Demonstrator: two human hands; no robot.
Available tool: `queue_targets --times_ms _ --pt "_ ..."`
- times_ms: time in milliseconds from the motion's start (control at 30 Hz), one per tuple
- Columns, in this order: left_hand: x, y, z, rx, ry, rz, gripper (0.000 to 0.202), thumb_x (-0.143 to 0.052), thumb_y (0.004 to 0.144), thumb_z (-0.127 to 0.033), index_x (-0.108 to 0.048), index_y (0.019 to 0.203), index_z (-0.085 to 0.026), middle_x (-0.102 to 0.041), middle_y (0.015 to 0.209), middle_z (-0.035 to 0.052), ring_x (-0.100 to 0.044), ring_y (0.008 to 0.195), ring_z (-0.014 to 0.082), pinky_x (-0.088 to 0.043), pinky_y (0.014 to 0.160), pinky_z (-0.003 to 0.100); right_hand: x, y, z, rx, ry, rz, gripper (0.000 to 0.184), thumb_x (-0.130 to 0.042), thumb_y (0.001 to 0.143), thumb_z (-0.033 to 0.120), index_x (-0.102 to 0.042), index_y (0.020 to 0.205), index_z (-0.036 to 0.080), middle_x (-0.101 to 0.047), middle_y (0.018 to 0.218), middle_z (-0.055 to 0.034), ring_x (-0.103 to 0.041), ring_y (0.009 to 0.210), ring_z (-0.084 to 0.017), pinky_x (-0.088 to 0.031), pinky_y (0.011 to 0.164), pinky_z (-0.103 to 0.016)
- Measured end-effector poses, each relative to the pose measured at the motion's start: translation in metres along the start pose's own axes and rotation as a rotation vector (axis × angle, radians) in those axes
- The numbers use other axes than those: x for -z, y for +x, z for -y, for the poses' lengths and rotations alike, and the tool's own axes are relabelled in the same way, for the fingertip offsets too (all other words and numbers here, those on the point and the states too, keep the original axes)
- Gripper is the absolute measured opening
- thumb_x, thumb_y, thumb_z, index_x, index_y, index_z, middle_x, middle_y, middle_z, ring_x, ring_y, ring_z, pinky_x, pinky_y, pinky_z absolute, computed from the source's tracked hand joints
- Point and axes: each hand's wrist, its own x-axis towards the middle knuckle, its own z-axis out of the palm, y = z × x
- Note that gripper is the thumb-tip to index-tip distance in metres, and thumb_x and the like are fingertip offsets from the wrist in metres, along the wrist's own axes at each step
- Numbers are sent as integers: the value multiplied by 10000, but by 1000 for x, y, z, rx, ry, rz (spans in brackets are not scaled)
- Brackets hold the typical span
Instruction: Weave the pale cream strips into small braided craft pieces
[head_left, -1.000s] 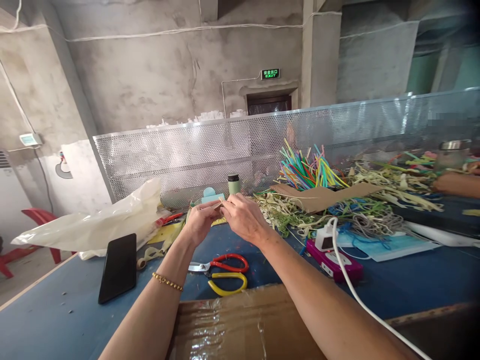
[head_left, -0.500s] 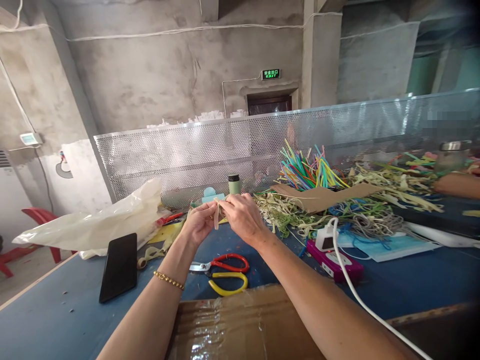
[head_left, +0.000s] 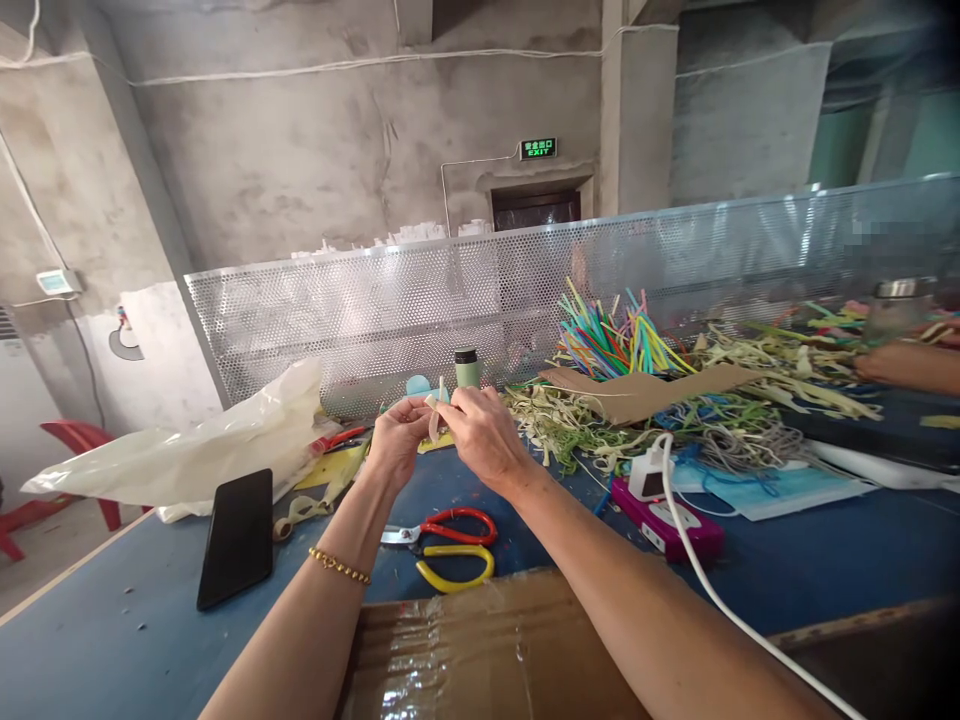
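Observation:
My left hand [head_left: 397, 438] and my right hand [head_left: 484, 432] meet above the blue table [head_left: 112, 640], fingertips pinched together on a short pale strip [head_left: 434, 418] that hangs between them. A gold bracelet sits on my left wrist. Below the hands lie red-handled scissors [head_left: 450, 527] and yellow-handled scissors [head_left: 457, 568]. A heap of pale and green strips [head_left: 577, 425] spreads to the right of my hands.
A black phone [head_left: 236, 535] and a cream plastic bag [head_left: 195, 450] lie at the left. A taped cardboard box [head_left: 480, 650] is nearest me. A purple power bank [head_left: 667, 525] with white charger and cable, coloured sticks [head_left: 615, 340], a green bottle [head_left: 467, 368], a perforated metal screen and another person's arm [head_left: 911, 365] are at the right.
The pale strip has turned from lying between the fingertips to hanging down, and my fingers have shifted slightly on it. The hands stay in the same place.

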Motion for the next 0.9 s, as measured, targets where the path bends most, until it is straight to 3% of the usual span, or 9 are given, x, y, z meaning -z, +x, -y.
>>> queue_targets --times_ms 200,567,767,900 --pt "-4 -2 -3 -65 21 -23 407 -905 493 -253 -644 785 -142 -656 625 -22 -552 521 78 -393 530 201 1 -1 -2 -13 41 -38 333 -373 1012 175 -655 1188 193 -588 814 -62 -481 770 -187 -299 725 -340" --pt "-6 -3 -5 -23 -40 15 329 -898 507 -234 -670 725 -142 -686 690 1 -613 620 105 -451 652 240 1 -1 -2 -64 13 -54 273 -390 1012 195 -662 1025 197 -583 814 -58 -482 773 -185 -307 721 -340" --pt "-7 -4 -10 1 -52 58 211 -807 664 -306 -717 709 -120 -687 710 47 -611 666 125 -449 660 251 -1 -1 -3 -98 22 -61 270 -414 1003 184 -665 904 182 -579 792 -59 -481 766 -177 -314 720 -336" --pt "-7 -3 -8 29 -46 3 271 -866 592 -306 -702 694 -116 -669 670 33 -592 628 112 -446 640 249 0 -1 -2 -83 5 -46 294 -416 1000 182 -650 820 183 -580 795 -60 -475 763 -176 -307 715 -342"
